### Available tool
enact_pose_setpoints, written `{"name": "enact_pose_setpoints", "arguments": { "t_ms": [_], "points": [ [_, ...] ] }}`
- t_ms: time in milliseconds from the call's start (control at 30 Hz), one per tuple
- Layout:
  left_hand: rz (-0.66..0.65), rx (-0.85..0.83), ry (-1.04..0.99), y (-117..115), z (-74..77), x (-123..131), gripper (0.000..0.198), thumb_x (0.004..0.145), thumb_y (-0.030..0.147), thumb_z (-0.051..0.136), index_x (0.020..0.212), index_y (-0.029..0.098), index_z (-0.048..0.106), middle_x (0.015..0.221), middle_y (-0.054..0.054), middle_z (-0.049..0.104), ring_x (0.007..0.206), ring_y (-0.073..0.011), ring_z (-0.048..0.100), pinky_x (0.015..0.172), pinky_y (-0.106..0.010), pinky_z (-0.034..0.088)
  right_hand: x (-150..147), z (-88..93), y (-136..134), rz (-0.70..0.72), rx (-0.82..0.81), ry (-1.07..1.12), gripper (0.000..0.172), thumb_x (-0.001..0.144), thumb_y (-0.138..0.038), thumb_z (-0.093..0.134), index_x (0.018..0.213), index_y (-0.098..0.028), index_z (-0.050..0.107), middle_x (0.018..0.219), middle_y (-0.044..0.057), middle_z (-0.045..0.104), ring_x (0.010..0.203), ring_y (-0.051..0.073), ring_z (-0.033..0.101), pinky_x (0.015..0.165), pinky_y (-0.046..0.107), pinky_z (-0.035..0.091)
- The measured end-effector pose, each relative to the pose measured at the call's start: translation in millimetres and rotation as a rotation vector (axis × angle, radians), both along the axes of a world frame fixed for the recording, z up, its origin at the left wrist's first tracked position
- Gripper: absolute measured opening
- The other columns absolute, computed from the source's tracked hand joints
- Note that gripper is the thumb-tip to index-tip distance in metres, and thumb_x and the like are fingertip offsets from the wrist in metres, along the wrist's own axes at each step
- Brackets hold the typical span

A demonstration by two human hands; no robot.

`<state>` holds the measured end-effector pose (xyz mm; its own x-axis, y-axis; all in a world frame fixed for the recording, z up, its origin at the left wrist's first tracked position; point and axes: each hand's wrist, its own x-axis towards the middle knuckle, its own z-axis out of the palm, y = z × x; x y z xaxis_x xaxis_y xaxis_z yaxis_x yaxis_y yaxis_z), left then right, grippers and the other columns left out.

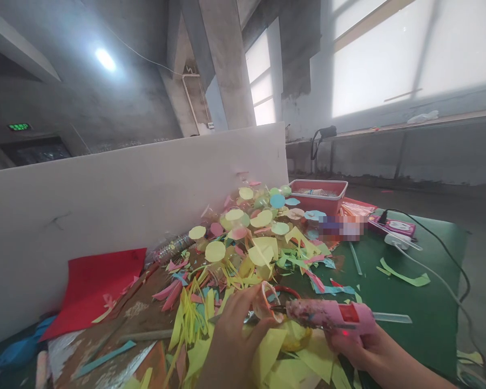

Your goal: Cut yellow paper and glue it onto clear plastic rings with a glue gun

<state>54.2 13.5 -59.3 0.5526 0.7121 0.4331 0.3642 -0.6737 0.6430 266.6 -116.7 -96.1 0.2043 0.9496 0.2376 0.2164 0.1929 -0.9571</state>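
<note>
Over at the left of the frame lay the red sheet (97,283), well apart from the action, and next along came the yellow fringed paper (191,313), heaped close by the wrist. Then, lower centre, the left hand (237,324): thumb and fingers pinched a translucent cup-like piece (263,303) with an orange edge, its open side tipped rightward. A good grip called for fingertips kept behind that rim, out of the hot tip's way, and pressure light enough not to buckle the thin wall. Just behind it showed a red loop (288,290), probably a scissors handle, worth keeping clear. And there was the nozzle of the pink hot-glue gun (332,314), right up at the piece; whether it touched, the view could not tell. A small, steady bead looked wiser than a flood. Lower right, the right hand (350,348) wrapped the gun's handle, the trigger hidden. Behind the gun jutted a clear glue stick (392,317), and farther right the white cord (433,275) needed slack so nothing tugged the aim.
</note>
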Motion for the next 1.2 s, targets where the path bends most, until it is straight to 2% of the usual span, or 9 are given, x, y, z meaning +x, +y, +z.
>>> {"name": "enact_pose_setpoints", "arguments": {
  "t_ms": [200, 333, 467, 567, 633, 767, 867, 1067, 1200],
  "points": [
    [0.005, -0.017, 0.018, 3, -5.3, 0, 0.043, 0.082, 0.053, 0.060, 0.116, 0.029, 0.067, 0.114, -0.005, 0.070, 0.102, -0.0245, 0.065, 0.092, -0.037, 0.051, 1, 2.9, 0, 0.072, -0.034, 0.049, 0.046, 0.085, -0.056, 0.057, 0.113, -0.024, 0.073, 0.108, 0.010, 0.073, 0.110, 0.033, 0.063, 0.096, 0.044, 0.049],
    [0.019, -0.066, 0.036, -3, 2.2, 2, 0.041, 0.083, 0.050, 0.059, 0.116, 0.027, 0.066, 0.113, -0.006, 0.069, 0.104, -0.0246, 0.063, 0.093, -0.037, 0.051, -1, 10.9, 1, 0.208, -0.029, 0.098, 0.043, 0.091, -0.052, 0.050, 0.123, -0.028, 0.066, 0.131, 0.008, 0.062, 0.124, 0.030, 0.053, 0.105, 0.044, 0.041],
    [0.013, -0.087, 0.022, -7, 8.5, 3, 0.036, 0.083, 0.043, 0.061, 0.116, 0.027, 0.066, 0.115, -0.005, 0.069, 0.109, -0.0245, 0.061, 0.096, -0.037, 0.048, -3, 17.3, 2, 0.244, -0.009, 0.100, 0.042, 0.092, -0.053, 0.049, 0.123, -0.030, 0.066, 0.134, 0.007, 0.060, 0.126, 0.029, 0.052, 0.106, 0.043, 0.040],
    [0.013, -0.094, 0.030, -6, 9.6, 2, 0.039, 0.082, 0.044, 0.063, 0.117, 0.027, 0.065, 0.116, -0.006, 0.068, 0.105, -0.0247, 0.063, 0.096, -0.039, 0.048, -3, 13.6, 2, 0.184, -0.054, 0.125, 0.049, 0.087, -0.061, 0.051, 0.119, -0.028, 0.068, 0.123, 0.009, 0.067, 0.113, 0.031, 0.060, 0.094, 0.041, 0.050],
    [0.011, -0.099, 0.038, -6, 10.6, 1, 0.039, 0.082, 0.045, 0.062, 0.116, 0.027, 0.066, 0.117, -0.006, 0.068, 0.104, -0.0246, 0.063, 0.095, -0.039, 0.049, -2, 7.6, 2, 0.118, -0.119, 0.146, 0.058, 0.083, -0.069, 0.050, 0.117, -0.026, 0.069, 0.103, 0.010, 0.073, 0.091, 0.027, 0.067, 0.080, 0.036, 0.055],
    [-0.003, -0.141, 0.041, -10, 14.7, 2, 0.036, 0.082, 0.040, 0.062, 0.115, 0.027, 0.065, 0.115, -0.006, 0.069, 0.101, -0.0240, 0.064, 0.093, -0.038, 0.049, 2, -3.3, 3, -0.016, -0.249, 0.169, 0.072, 0.074, -0.083, 0.046, 0.097, -0.021, 0.073, 0.063, 0.003, 0.061, 0.048, 0.011, 0.042, 0.049, 0.024, 0.044],
    [0.004, -0.187, 0.051, -14, 18.3, 4, 0.035, 0.081, 0.036, 0.062, 0.115, 0.026, 0.064, 0.113, -0.006, 0.069, 0.100, -0.0239, 0.064, 0.092, -0.038, 0.049, 3, -4.0, 5, -0.043, -0.281, 0.187, 0.072, 0.069, -0.085, 0.048, 0.082, -0.018, 0.070, 0.055, -0.002, 0.047, 0.048, 0.009, 0.029, 0.045, 0.021, 0.033],
    [-0.007, -0.223, 0.077, -21, 25.0, 5, 0.030, 0.079, 0.035, 0.063, 0.107, 0.025, 0.065, 0.105, -0.005, 0.070, 0.096, -0.0238, 0.065, 0.094, -0.039, 0.047, 0, 1.5, 7, -0.026, -0.264, 0.210, 0.077, 0.067, -0.088, 0.046, 0.093, -0.019, 0.069, 0.055, -0.005, 0.039, 0.050, 0.009, 0.025, 0.047, 0.021, 0.033],
    [0.004, -0.243, 0.079, -22, 27.5, 6, 0.029, 0.078, 0.034, 0.065, 0.106, 0.025, 0.065, 0.104, -0.005, 0.071, 0.095, -0.0238, 0.065, 0.091, -0.038, 0.049, -2, 3.3, 8, -0.014, -0.281, 0.201, 0.074, 0.065, -0.087, 0.049, 0.082, -0.017, 0.068, 0.053, -0.005, 0.037, 0.050, 0.009, 0.025, 0.046, 0.021, 0.028]
  ]
}}
